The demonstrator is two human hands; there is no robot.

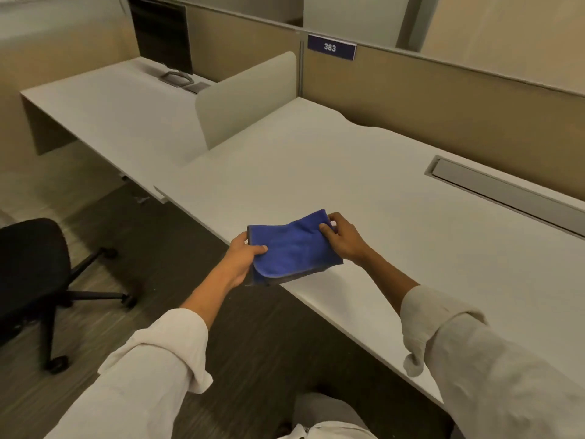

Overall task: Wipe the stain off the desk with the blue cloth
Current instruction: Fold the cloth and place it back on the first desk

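Note:
A folded blue cloth (292, 247) with a grey edge is stretched between both my hands, just above the front edge of the white desk (364, 191). My left hand (243, 255) grips its left end, thumb on top. My right hand (342, 237) pinches its right end over the desk. I can make out no stain on the desk surface in this view.
A black office chair (34, 270) stands on the dark floor at the left. A low beige divider (243, 99) separates this desk from the neighbouring one, which carries a monitor (161, 36). A cable tray slot (506, 188) runs along the back right, under a partition with a "383" sign (330, 47).

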